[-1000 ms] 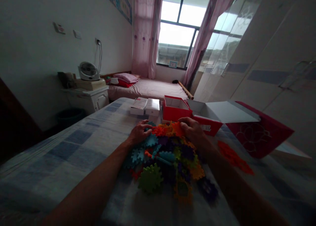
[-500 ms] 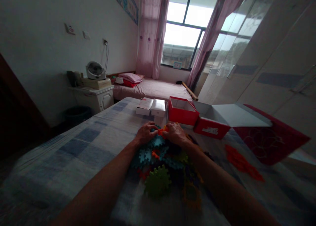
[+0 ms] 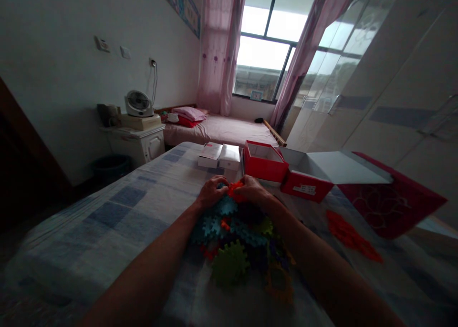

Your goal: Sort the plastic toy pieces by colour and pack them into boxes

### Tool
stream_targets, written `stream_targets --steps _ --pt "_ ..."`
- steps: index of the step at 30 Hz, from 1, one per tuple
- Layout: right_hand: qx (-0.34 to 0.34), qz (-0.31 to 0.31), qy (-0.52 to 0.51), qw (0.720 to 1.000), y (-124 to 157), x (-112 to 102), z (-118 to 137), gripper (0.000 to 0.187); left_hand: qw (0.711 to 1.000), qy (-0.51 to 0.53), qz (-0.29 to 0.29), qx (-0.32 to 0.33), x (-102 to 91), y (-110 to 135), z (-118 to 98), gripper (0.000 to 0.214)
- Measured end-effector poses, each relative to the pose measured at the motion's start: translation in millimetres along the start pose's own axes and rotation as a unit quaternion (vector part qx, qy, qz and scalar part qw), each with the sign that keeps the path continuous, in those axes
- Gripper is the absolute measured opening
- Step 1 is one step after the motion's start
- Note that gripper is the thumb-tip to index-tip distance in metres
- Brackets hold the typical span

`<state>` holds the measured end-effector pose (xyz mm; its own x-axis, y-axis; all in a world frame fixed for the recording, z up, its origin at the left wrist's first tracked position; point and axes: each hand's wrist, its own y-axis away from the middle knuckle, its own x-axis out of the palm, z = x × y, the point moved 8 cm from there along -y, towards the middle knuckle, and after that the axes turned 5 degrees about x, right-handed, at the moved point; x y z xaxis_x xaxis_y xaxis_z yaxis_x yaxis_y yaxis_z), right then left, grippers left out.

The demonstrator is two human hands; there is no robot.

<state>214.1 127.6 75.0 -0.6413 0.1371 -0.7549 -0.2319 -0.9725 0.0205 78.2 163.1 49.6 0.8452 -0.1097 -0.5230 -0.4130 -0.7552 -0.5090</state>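
Observation:
A heap of plastic toy gears lies on the checked cloth in front of me. My right hand (image 3: 252,189) pinches an orange toy gear (image 3: 235,190) at the far end of the heap. Close beside it, my left hand (image 3: 212,192) is curled with thumb and fingers around a blue toy gear (image 3: 221,185), mostly hidden by the fingers. Below the hands are more light blue gears (image 3: 226,205), a small orange-red piece (image 3: 225,223) and a large green gear (image 3: 230,264). A yellow square-holed piece (image 3: 279,283) lies at the near right; dark pieces between are hard to make out.
Two white boxes (image 3: 229,156) stand beyond my hands, beside a red open box (image 3: 265,161). Right of these is a larger red box (image 3: 304,186) with its lid folded out. Flat orange pieces (image 3: 352,235) lie on the cloth at the right.
The orange gear shows more fully between my hands, and my right hand has shifted slightly, its fingers drawn in more. The heap stays in place.

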Motion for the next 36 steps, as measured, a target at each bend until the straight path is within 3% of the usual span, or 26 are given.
stream_targets --steps 6,11,14,19,24,27,29,32,36 --pt "0.021 -0.022 -0.199 0.980 6 -21 -17 0.030 1.000 0.006 0.006 -0.023 -0.9 1 2 0.026" --pt "0.012 -0.051 -0.312 0.949 34 -75 -53 0.036 0.999 0.015 0.009 -0.034 -1.7 1 7 0.034" --pt "0.026 -0.131 -0.279 0.951 51 -124 -105 0.037 0.999 0.019 0.008 -0.040 -2.9 1 9 0.036" --pt "0.139 -0.229 -0.182 0.946 78 -188 -198 0.027 0.998 0.017 0.010 -0.056 -3.5 1 9 0.037" --pt "0.204 -0.265 -0.055 0.941 97 -215 -227 0.021 0.999 0.007 0.047 0.012 4.3 2 -3 0.036" --pt "0.178 -0.325 0.058 0.927 99 -220 -207 0.024 0.995 -0.022 0.091 0.046 13.4 3 -5 0.036" --pt "0.105 -0.315 0.121 0.935 89 -202 -173 0.023 0.992 -0.032 0.108 0.050 17.0 4 -4 0.037" --pt "-0.040 -0.214 0.112 0.970 68 -144 -105 0.021 0.993 -0.027 0.101 0.053 15.2 4 -5 0.037" --pt "-0.190 -0.084 0.132 0.969 50 -58 -16 0.022 0.996 0.006 0.080 0.028 8.3 4 -8 0.041"
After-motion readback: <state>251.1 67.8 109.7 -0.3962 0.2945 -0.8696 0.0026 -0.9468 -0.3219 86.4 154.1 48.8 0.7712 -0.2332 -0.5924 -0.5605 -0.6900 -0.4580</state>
